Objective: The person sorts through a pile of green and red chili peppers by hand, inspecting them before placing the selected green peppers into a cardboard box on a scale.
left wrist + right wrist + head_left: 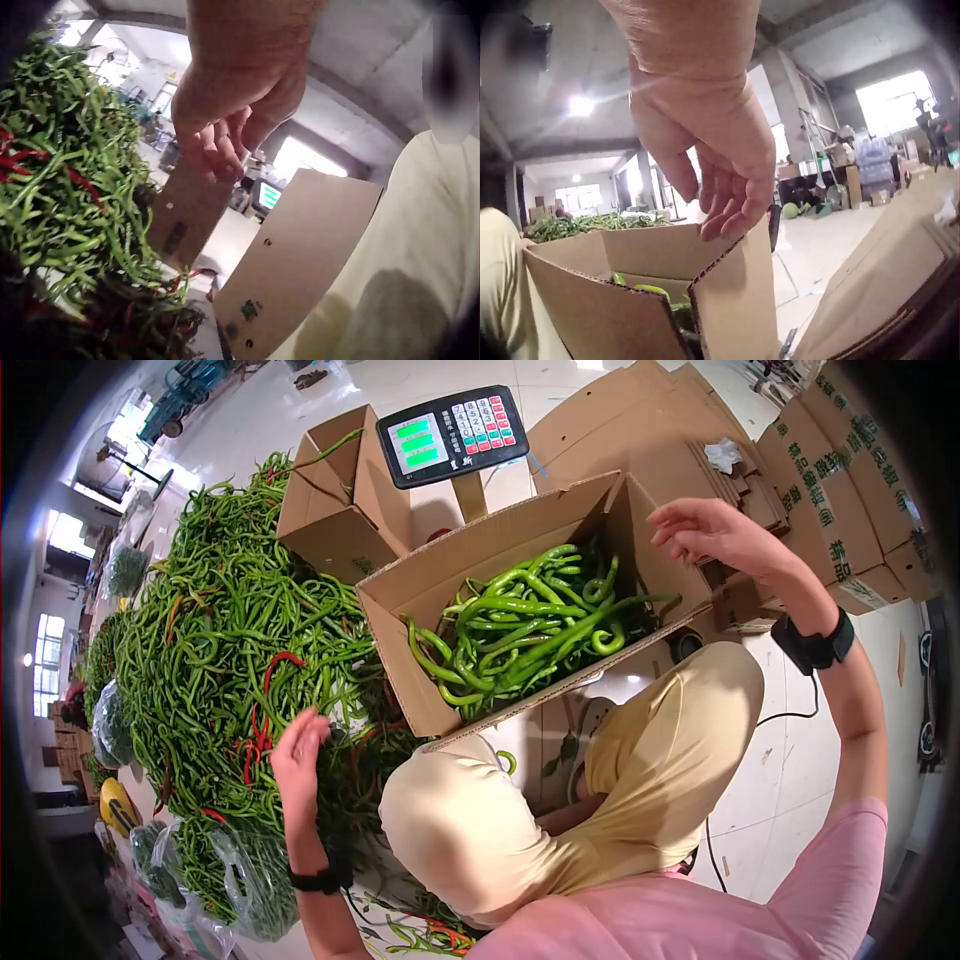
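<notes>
Big bright workroom, pale tiled floor [770, 780], pepper heap [220, 640] piled up on the left with some red peppers [257, 738] mixed in. Looking down from the head view: open cardboard box [450, 565] right by the knees [440, 800], long green peppers [530, 625] lying inside. Scale [455, 435] just behind, screen lit green, smaller box [330, 530] to its left, flat cardboard [620, 420] off to the right. Left hand [298, 755] beside the heap, fingers loosely bent, holding nothing. Right hand [705, 530] up at the box's right end, fingers relaxed and half-curled, empty too; can't tell whether touching the rim or just above. Only in the left wrist view: printed marks and small dark holes on the box's outer side. Only in the right wrist view: corrugated edges up close, plus a bright window [892, 97] across the room. Space-wise: top wide open, near edge tight to the knees, left end close to the heap, more bare tile over on the right.
</notes>
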Demonstrator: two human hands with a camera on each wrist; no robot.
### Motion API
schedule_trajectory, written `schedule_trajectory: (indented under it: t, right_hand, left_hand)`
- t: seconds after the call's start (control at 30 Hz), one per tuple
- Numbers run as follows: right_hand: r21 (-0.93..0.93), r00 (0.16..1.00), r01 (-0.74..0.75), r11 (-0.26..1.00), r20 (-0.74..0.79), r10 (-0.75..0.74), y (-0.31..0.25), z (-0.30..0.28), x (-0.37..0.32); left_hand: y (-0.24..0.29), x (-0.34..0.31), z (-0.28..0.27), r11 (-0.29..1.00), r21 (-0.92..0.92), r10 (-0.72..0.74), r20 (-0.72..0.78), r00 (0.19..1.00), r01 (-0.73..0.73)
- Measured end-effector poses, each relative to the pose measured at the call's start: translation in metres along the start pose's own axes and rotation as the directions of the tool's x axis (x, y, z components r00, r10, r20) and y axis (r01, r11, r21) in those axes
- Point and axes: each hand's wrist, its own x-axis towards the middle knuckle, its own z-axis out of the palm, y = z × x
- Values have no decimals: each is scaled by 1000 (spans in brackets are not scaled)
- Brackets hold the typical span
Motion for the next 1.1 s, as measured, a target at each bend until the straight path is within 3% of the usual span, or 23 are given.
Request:
schedule_trajectory:
  t: [0.07, 0.13, 0.17, 0.2, 0.23, 0.27, 0.3, 0.33, 0.4, 0.43, 0.5, 0.6, 0.63, 0.67, 0.7, 0.8, 0.87, 0.9, 0.93, 1.0, 1.03, 1.07, 1.1]
  right_hand:
    - [-174, 993, 102, 979, -41, -111, -1, -3, -1]
    - [-384, 997, 68, 921, 56, -50, -11, 12, 1]
    - [-483, 995, 57, 874, 96, -12, -17, 20, 3]
    - [-665, 998, 55, 745, 48, -31, -22, 27, 8]
    - [-766, 968, 87, 637, -85, -235, -15, 27, 13]
    - [-855, 879, 81, 512, -181, -442, -1, 25, 23]
    - [-924, 737, 39, 380, -230, -635, 11, 20, 34]
    - [-875, 805, -49, 482, -320, -499, 20, 10, 42]
    - [-809, 916, -107, 579, -306, -259, 48, 0, 58]
    - [-769, 948, -152, 620, -290, -127, 50, -2, 58]
    - [-679, 958, -173, 714, -285, -39, 41, -1, 53]
    - [-602, 956, -102, 792, -281, -90, 56, -5, 54]
    - [-578, 954, -101, 810, -286, -85, 61, -5, 55]
    - [-548, 934, 17, 836, -290, -209, 66, -4, 53]
    - [-513, 941, -18, 858, -298, -159, 66, -5, 53]
    - [-422, 941, -107, 900, -334, -45, 46, -6, 47]
    - [-270, 932, -79, 960, -362, -24, 44, -16, 38]
    - [-93, 933, -36, 995, -361, 0, 31, -13, 30]
    - [87, 932, 7, 996, -361, 25, 19, -10, 22]
    - [-195, 942, -100, 976, -333, 30, 35, -6, 36]
    - [-332, 947, -141, 933, -319, 29, 42, -5, 43]
    - [-444, 957, -150, 883, -290, 17, 47, -14, 47]
    - [-554, 948, 17, 832, -255, -189, 61, -18, 47]
  left_hand:
    - [-46, -29, -14, 993, -63, -101, -35, 994, 98]
    - [-67, -60, -12, 986, -79, -152, -45, 987, 148]
    - [-72, -69, -10, 981, -88, -176, -48, 983, 171]
    - [-72, -75, -6, 977, -97, -194, -45, 980, 189]
    - [-70, -81, -3, 973, -104, -213, -41, 976, 208]
    - [-67, -83, -1, 967, -112, -232, -36, 972, 227]
    - [-62, -82, 0, 971, -114, -215, -30, 976, 211]
    - [-54, -75, 1, 975, -116, -196, -25, 980, 192]
    - [-30, -54, 9, 988, -96, -121, 4, 993, 121]
    - [-19, -40, 12, 985, -108, -129, 44, 991, 133]
    - [11, -11, 27, 971, -187, -119, 173, 978, 151]
    - [65, 31, 67, 988, -87, -81, 433, 898, 131]
    - [80, 41, 84, 982, 91, -186, 422, 887, 163]
    - [80, 50, 96, 992, 71, -125, 400, 908, 105]
    - [76, 56, 105, 997, 54, -65, 380, 923, 48]
    - [68, 72, 87, 932, 277, 124, 358, 926, -232]
    - [95, 54, 79, 987, 124, 65, 280, 958, -103]
    - [104, 47, 80, 998, 42, 26, 243, 970, -37]
    - [101, 45, 89, 969, -215, 152, 143, 978, -120]
    - [80, 79, 86, 958, 186, 164, 266, 950, -218]
    - [78, 88, 83, 886, 377, 150, 323, 934, -272]
    - [83, 92, 87, 929, 343, 26, 316, 949, -139]
    - [91, 97, 91, 951, 250, 109, 282, 953, -183]
